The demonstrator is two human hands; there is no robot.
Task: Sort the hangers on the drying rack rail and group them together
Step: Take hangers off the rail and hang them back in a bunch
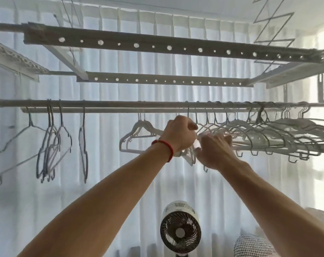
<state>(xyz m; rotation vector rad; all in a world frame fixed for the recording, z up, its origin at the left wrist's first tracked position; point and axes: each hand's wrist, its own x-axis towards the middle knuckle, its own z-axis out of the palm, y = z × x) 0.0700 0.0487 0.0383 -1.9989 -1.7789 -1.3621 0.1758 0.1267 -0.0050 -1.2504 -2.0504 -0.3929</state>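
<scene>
A long drying rack rail (109,104) runs across the view overhead. Several grey wire hangers (52,145) hang spread out at its left. A pair of white plastic hangers (139,135) hangs near the middle. A dense group of white and wire hangers (272,136) fills the right end. My left hand (179,134), with a red band on its wrist, is closed around the neck of a white hanger just below the rail. My right hand (215,150) grips the body of a white hanger (190,157) beside it.
Two perforated rack bars (157,46) sit above the rail. White curtains (105,182) hang behind. A round fan (180,231) stands low at the centre, and a mesh basket (253,246) is at the lower right.
</scene>
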